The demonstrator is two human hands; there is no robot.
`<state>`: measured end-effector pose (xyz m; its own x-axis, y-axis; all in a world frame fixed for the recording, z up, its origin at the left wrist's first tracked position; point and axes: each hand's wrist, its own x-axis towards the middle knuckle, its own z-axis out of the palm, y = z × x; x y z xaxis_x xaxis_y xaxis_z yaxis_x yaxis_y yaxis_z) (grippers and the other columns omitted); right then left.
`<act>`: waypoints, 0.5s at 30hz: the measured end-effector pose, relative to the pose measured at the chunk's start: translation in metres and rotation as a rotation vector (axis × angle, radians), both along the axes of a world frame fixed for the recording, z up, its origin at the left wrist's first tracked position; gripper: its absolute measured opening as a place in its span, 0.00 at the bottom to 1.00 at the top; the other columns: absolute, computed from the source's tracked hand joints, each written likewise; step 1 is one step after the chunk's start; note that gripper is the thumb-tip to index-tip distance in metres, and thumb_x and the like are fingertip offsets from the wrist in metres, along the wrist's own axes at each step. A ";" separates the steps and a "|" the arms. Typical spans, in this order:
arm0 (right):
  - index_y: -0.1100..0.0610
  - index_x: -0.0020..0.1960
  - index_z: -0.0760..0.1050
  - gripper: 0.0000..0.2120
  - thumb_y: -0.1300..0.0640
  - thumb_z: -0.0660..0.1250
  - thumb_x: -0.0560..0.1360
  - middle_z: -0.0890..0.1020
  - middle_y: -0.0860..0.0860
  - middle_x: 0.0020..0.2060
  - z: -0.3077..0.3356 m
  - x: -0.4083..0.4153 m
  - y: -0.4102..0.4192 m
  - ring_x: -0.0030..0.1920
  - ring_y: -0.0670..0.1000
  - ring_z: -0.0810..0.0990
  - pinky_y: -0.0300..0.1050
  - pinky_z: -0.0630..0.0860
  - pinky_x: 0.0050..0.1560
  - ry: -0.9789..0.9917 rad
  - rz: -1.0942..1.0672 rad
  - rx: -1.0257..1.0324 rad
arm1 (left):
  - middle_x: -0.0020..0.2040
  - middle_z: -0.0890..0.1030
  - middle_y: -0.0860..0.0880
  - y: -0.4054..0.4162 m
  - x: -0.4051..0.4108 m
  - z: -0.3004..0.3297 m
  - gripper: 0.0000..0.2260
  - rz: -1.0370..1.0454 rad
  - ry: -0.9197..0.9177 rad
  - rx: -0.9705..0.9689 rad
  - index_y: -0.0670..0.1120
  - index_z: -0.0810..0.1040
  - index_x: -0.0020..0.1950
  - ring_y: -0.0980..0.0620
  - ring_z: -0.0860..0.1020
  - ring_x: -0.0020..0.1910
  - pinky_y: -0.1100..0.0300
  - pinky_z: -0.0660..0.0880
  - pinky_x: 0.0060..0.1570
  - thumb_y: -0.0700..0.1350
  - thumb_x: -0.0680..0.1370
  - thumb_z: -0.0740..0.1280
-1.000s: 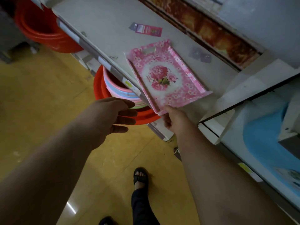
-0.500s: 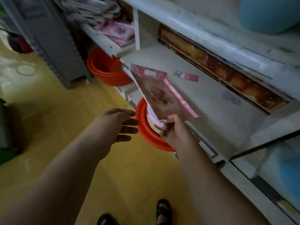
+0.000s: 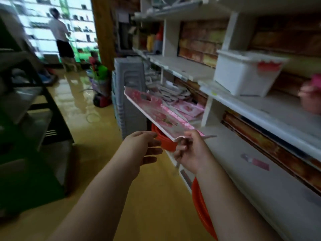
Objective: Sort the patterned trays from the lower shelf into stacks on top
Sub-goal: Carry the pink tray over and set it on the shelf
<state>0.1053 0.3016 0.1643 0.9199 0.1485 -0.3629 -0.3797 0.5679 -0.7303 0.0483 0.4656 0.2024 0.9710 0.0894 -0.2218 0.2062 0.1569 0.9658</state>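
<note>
My right hand (image 3: 192, 153) pinches the near edge of one pink floral tray (image 3: 161, 117), held tilted in the air beside the shelf (image 3: 260, 185). My left hand (image 3: 142, 150) hovers just beside it, fingers straight and holding nothing. More patterned trays (image 3: 187, 108) lie heaped farther along, so I judge most sorting remains.

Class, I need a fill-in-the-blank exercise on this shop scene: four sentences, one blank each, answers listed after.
1. The pink tray is held by the ____ hand.
2. The left hand holds ____.
3. The white box sits on a ____.
4. The basin below the tray is ____ in colour.

Answers: right; nothing; shelf; red
</note>
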 end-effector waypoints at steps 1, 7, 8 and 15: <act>0.57 0.38 0.71 0.06 0.56 0.60 0.72 0.71 0.45 0.22 0.012 0.004 0.014 0.20 0.43 0.62 0.37 0.62 0.24 -0.029 0.032 0.012 | 0.46 0.85 0.43 0.011 0.001 0.007 0.08 0.014 -0.024 -0.001 0.45 0.80 0.54 0.45 0.84 0.41 0.54 0.78 0.37 0.42 0.78 0.64; 0.57 0.33 0.72 0.11 0.56 0.58 0.73 0.68 0.46 0.25 0.053 0.028 0.075 0.22 0.43 0.62 0.37 0.64 0.26 -0.176 0.118 0.059 | 0.46 0.85 0.44 0.049 0.018 0.030 0.12 0.100 -0.102 -0.014 0.47 0.79 0.55 0.48 0.83 0.39 0.54 0.79 0.37 0.39 0.75 0.62; 0.56 0.29 0.73 0.15 0.56 0.58 0.73 0.66 0.47 0.26 0.055 0.033 0.082 0.22 0.44 0.62 0.38 0.63 0.26 -0.194 0.116 0.085 | 0.47 0.85 0.44 0.053 0.023 0.030 0.12 0.114 -0.103 -0.014 0.48 0.79 0.55 0.48 0.83 0.40 0.53 0.79 0.38 0.39 0.74 0.62; 0.54 0.23 0.71 0.22 0.55 0.58 0.76 0.70 0.48 0.24 0.037 0.088 0.120 0.20 0.44 0.64 0.38 0.66 0.24 -0.201 0.203 0.164 | 0.53 0.84 0.46 0.072 0.078 0.006 0.10 0.157 -0.094 -0.018 0.51 0.78 0.58 0.49 0.85 0.45 0.50 0.80 0.42 0.48 0.79 0.62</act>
